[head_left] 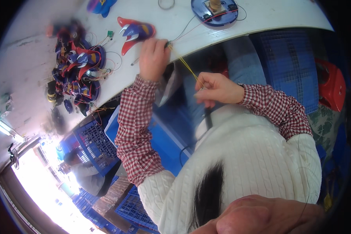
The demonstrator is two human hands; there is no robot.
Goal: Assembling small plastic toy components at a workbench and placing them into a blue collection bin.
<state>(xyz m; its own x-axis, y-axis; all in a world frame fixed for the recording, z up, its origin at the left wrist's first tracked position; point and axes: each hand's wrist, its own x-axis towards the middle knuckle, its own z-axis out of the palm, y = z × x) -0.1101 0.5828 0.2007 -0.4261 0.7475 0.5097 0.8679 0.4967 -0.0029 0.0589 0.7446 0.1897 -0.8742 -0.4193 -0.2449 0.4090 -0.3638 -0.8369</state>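
Note:
At the table's edge my left hand [154, 58] is closed, its fingertips at a small dark part [168, 44] where several thin wires meet. Yellow wires [188, 65] stretch from there, taut, down to my right hand [218, 89], whose thumb and fingers pinch their lower end. A thin red wire and a dark one lead from the left fingertips toward a round blue plastic housing [201, 15] with a tan cylinder in it. Just beyond my left hand lies a blue, red and white plastic figure piece [136, 32], close to its fingers.
A heap of similar figure pieces with wires and small boards [80, 66] covers the left of the white table [277, 15]. Blue crates [286, 66] and a red stool [329, 84] stand at right. Another person [87, 175] is in the left background near a blue crate [97, 146].

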